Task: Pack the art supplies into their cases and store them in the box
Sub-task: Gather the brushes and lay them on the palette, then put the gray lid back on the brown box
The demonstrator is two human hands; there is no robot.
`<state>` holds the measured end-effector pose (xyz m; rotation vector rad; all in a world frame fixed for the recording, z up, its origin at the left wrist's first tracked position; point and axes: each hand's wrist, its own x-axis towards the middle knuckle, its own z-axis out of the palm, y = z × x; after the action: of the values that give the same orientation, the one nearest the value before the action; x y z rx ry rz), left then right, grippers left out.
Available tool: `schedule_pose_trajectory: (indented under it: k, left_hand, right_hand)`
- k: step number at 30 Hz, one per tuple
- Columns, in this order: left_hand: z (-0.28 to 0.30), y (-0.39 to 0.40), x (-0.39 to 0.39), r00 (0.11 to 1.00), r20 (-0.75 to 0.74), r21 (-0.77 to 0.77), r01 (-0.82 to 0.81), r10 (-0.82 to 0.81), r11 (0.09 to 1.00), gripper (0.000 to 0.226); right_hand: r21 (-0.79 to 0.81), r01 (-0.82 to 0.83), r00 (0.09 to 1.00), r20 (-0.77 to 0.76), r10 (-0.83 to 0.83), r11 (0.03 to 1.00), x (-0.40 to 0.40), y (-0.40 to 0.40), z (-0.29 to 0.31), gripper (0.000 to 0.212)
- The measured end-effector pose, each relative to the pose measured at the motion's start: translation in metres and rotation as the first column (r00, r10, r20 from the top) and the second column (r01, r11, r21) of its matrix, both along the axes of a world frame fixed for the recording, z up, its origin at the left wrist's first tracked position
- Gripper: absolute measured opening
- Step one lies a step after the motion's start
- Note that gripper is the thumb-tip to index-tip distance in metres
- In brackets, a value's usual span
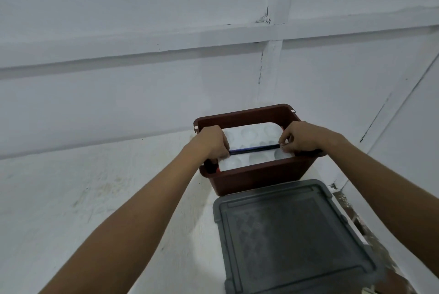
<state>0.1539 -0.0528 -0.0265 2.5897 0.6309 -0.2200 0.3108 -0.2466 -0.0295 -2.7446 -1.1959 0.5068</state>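
Nearest to me, a grey lid (294, 234) lies flat on the white worktop (71, 198), just in front of the brown box (256, 175). Over the box opening I hold a dark blue brush (254, 149) level between both hands: my left hand (213, 143) has its fingers curled round one end, my right hand (299, 137) pinches the metal-banded end. Beneath it, inside the box, lies a white paint palette (251, 134). Behind stands a white wall (166, 32).
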Motion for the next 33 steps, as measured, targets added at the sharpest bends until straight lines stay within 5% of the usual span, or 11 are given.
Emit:
schedule_pose_trajectory:
  k: [18,25,33]
  left_hand:
    - [-0.001,-0.014,-0.005,0.995,-0.046,0.238,0.094,-0.086,0.967,0.023]
    - [0.003,-0.016,-0.027,0.984,0.177,0.155,-0.024,-0.003,0.988,0.025]
    - [-0.005,-0.063,-0.097,0.866,0.494,-0.016,-0.083,0.08,0.996,0.019]
  right_hand:
    - [0.093,0.056,0.986,0.153,-0.069,0.994,-0.009,0.0,-0.016,0.024]
    - [0.302,0.055,0.988,0.121,-0.095,0.952,-0.029,-0.019,0.003,0.035]
    - [0.543,0.171,0.983,-0.032,-0.183,0.822,-0.103,-0.077,0.002,0.011]
